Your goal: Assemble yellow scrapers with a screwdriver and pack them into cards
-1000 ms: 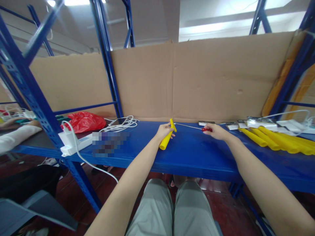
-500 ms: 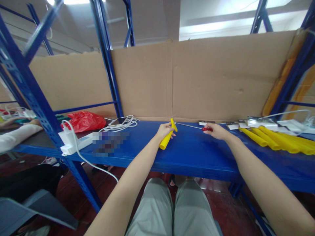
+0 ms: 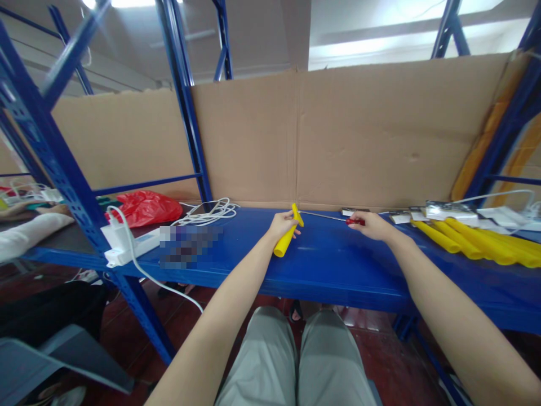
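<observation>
While forward and apart, left hand around yellow tube, right hand around red-handled screwdriver.

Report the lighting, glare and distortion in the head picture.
Head view: ceiling light glares at top left; blue posts splay outward, suggesting wide-angle distortion; red floor shows pale reflections; a pixelated patch hides something beside the power strip; detail on the held yellow tube is soft.

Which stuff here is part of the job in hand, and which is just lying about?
Job in hand:
Yellow tubular piece with crosspiece, in the left hand
Red-handled screwdriver, in the right hand
Yellow tubes at right, probably

Just lying about, seemingly:
Red plastic bag
White power strip
Coiled white cable
</observation>
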A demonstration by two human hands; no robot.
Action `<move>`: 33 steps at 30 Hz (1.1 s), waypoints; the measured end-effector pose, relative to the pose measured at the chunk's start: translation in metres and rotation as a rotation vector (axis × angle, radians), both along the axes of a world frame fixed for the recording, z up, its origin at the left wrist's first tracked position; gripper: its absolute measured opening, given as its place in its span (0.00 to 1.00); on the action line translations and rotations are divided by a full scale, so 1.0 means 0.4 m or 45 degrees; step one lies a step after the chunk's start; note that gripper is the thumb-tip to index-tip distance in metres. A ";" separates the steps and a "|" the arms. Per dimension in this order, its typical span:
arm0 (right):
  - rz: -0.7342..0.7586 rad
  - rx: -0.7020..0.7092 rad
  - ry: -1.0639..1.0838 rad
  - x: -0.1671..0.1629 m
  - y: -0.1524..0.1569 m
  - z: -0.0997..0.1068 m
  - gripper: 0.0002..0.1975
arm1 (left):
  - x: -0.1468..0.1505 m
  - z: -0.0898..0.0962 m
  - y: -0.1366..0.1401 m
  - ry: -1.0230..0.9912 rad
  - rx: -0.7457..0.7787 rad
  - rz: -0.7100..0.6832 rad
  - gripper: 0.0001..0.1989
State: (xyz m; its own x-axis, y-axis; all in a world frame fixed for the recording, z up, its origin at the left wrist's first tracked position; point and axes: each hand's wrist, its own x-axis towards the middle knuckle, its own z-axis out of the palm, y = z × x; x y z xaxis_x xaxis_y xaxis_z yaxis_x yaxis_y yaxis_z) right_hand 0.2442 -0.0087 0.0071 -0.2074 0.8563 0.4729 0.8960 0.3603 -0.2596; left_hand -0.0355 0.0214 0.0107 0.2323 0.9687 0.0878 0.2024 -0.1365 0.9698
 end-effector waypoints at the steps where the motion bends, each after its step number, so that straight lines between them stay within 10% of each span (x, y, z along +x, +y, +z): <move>1: 0.000 0.000 -0.019 -0.002 -0.002 0.002 0.05 | -0.001 -0.005 0.005 0.023 0.026 0.012 0.32; 33: -0.149 0.025 -0.213 -0.058 -0.018 0.006 0.07 | -0.034 -0.035 0.050 0.272 0.265 0.028 0.23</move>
